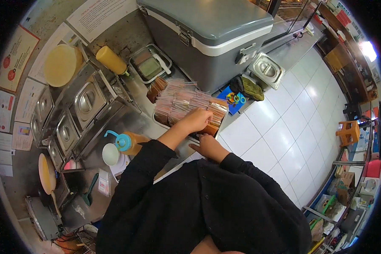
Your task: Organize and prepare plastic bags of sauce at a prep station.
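Rows of clear plastic sachets [181,98] with reddish-brown contents stand packed in a pale tray [158,122] at the counter's edge. My left hand [195,120] reaches over them, its curled fingers pinching the plastic top of one sachet near the right end. Below it, my right hand [209,146] is at the tray's near right corner, thumb apart; its fingertips are partly hidden against the rim and the nearest sachet [209,129], so its grip is unclear. More brown sachets [157,89] lie just beyond the tray.
A large grey cooler [206,63] stands behind the tray. To the left are a blue-capped pump bottle [135,143], a bowl [110,154] on a scale [119,170], and lidded steel pans [87,100]. Blue-handled scissors [239,99] lie at right, near a lidded steel container [266,70].
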A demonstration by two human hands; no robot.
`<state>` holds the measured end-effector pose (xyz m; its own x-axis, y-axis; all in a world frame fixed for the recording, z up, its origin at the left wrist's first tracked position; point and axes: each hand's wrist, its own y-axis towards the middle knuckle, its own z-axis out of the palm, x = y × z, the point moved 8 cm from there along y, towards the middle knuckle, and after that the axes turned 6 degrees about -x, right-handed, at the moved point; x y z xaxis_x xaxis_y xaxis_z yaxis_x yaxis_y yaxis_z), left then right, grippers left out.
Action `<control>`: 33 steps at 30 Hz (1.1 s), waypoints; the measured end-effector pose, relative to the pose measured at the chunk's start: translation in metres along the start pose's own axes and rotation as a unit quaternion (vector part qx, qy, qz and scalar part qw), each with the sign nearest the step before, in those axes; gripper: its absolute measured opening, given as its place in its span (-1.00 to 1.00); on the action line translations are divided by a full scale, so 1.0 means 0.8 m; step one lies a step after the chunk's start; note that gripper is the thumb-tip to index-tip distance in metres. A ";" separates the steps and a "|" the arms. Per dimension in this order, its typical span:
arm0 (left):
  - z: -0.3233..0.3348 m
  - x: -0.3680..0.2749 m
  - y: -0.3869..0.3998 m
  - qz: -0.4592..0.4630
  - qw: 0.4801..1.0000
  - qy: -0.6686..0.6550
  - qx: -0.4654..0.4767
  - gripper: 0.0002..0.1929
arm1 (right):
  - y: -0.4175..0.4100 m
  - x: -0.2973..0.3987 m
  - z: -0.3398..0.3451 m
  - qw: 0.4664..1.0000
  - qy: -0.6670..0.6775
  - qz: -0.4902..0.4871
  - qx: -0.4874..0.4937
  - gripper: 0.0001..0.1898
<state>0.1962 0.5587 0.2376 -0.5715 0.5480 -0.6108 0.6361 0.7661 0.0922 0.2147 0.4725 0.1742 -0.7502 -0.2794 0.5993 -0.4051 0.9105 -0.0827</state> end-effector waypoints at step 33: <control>-0.048 0.019 -0.303 -0.311 0.896 -0.262 -0.181 -0.72 | 0.013 -0.003 -0.057 0.997 -0.004 0.052 -0.050 -0.61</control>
<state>0.0138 0.3940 0.2361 -0.3758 -0.1816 -0.9087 0.0165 0.9792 -0.2024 0.2364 0.4965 0.2085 -0.7893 -0.1841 0.5857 -0.2715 0.9603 -0.0640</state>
